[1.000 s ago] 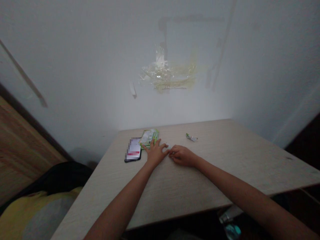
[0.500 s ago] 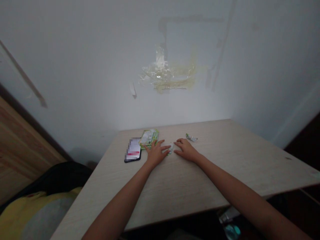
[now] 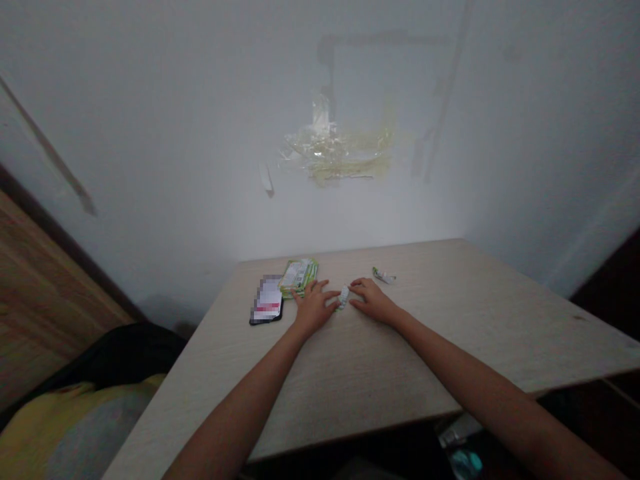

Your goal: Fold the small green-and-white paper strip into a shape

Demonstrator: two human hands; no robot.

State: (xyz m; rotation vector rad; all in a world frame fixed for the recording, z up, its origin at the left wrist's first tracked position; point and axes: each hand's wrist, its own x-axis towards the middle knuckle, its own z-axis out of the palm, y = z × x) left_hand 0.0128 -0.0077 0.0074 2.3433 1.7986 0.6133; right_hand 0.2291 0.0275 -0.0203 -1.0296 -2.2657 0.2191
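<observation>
A small white-and-green piece (image 3: 344, 297), perhaps a wrapper or a folded packet, lies on the wooden tabletop (image 3: 330, 400) between my hands. My left hand (image 3: 314, 308) is palm down with its fingers spread; its thumb and index finger reach the left edge of the piece. Just right of it, my right hand (image 3: 375, 301) rests low over the table, fingers apart and holding nothing visible. I cannot tell whether its fingertips touch the piece. Beyond my left fingers sits a stack of green-and-white packets (image 3: 299, 275).
Left of the stack is a phone (image 3: 267, 300) with its screen lit and partly blurred out. A crumpled wrapper (image 3: 384, 275) lies beyond my right hand. Behind the table, the wall (image 3: 200, 133) carries strips of clear tape (image 3: 330, 150). Yellow and grey fabric (image 3: 75, 427) is at lower left.
The small white-and-green piece shows more plainly between my hands, and looks slightly shifted or raised. My hands have barely moved.
</observation>
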